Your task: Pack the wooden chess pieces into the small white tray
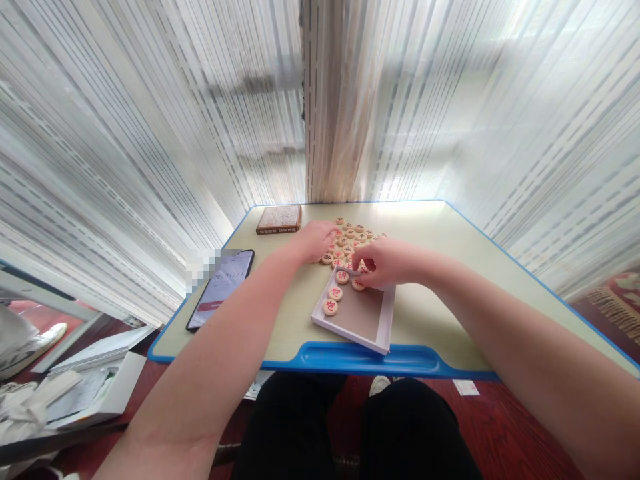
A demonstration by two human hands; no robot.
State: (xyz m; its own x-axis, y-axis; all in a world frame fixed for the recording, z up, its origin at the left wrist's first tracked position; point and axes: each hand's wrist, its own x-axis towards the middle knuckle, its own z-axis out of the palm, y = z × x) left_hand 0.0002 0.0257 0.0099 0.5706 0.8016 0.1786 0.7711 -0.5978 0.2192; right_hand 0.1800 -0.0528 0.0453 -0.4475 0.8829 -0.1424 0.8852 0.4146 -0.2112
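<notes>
From where I stand, the white tray [357, 318] sits askew near the front of the table [430, 333], its near edge slanting down to the right and one corner poking over the blue trim [325, 357]. Foreshortening keeps me from judging its long axis. Inside, several round pieces [330, 307] lie flat along the left and far sides, red characters up (being discs, they have no long axis). The right hand [383, 262] bends over the tray's far side, fingers narrowed around a piece there, though I can't tell whether it's gripped. The left hand [317, 241] curls at the left edge of the piece cluster [348, 249] beyond; whether its fingers hold anything, I can't tell.
</notes>
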